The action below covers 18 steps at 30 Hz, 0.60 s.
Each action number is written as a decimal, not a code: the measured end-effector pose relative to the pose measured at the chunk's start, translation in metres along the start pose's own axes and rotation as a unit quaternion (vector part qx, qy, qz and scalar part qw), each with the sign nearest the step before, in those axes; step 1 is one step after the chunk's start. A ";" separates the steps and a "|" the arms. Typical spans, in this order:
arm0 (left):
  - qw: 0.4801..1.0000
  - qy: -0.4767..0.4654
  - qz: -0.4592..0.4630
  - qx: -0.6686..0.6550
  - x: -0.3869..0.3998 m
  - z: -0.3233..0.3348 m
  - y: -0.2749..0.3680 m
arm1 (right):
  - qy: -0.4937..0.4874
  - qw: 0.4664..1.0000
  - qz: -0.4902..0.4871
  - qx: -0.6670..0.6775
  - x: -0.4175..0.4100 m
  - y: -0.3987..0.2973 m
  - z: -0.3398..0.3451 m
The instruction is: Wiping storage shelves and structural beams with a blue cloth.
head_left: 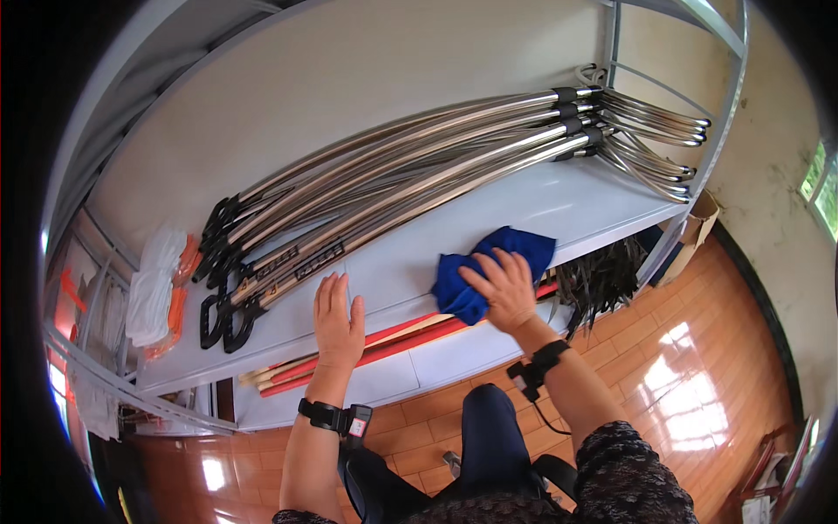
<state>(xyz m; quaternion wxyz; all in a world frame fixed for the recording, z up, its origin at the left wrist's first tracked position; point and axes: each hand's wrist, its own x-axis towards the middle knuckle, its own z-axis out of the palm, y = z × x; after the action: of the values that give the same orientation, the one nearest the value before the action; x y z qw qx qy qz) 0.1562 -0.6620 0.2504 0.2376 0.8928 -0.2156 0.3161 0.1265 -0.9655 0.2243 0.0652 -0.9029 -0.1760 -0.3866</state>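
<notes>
My right hand (503, 286) lies on a bunched blue cloth (494, 265) over the front part of a white metal shelf (386, 281), its fingers spread across the fabric. To the left, my left hand (338, 319) is at the shelf's front edge with nothing in it, fingers raised and thumb apart. Behind both hands a stack of metal poles (406, 177) with black handles at the left and bent tube ends at the right lies along the shelf. Whether the left palm touches the shelf is hard to tell.
White gloves or cloths in an orange-edged wrap (157, 291) lie at the shelf's left end. Red-and-wood sticks (393, 344) and dark shredded strips (605, 278) sit on the lower level. A cardboard box (694, 239) stands beyond the right post, above the tiled floor.
</notes>
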 end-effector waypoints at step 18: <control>0.980 -0.106 0.012 0.171 0.010 0.014 0.002 | 0.067 0.856 0.486 -0.164 -0.051 0.335 -0.028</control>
<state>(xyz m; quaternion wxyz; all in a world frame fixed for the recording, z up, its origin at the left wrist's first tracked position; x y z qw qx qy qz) 0.1687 -0.6739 0.2481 0.0540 0.9460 -0.1929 0.2548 0.1982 -1.2979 0.2130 0.1072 -0.8428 0.3563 -0.3889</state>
